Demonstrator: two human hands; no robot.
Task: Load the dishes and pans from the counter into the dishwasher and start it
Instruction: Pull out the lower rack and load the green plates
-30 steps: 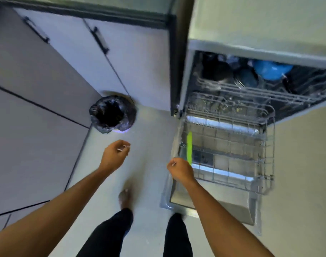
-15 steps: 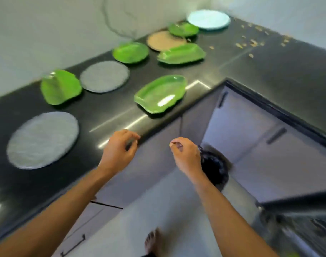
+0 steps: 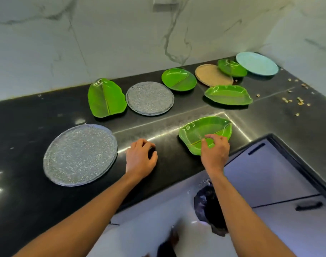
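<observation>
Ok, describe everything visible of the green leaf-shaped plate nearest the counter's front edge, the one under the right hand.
The leaf-shaped plate is bright green, glossy and plastic-looking, with a wavy raised rim and a yellowish midrib line. It lies flat, face up, on the black counter near the inner corner, apart from the other plates. The right hand covers its near edge with curled fingers; whether it grips the rim cannot be told.

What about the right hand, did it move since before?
Yes. The right hand went forward, from off the counter edge to over the near green leaf plate.
</observation>
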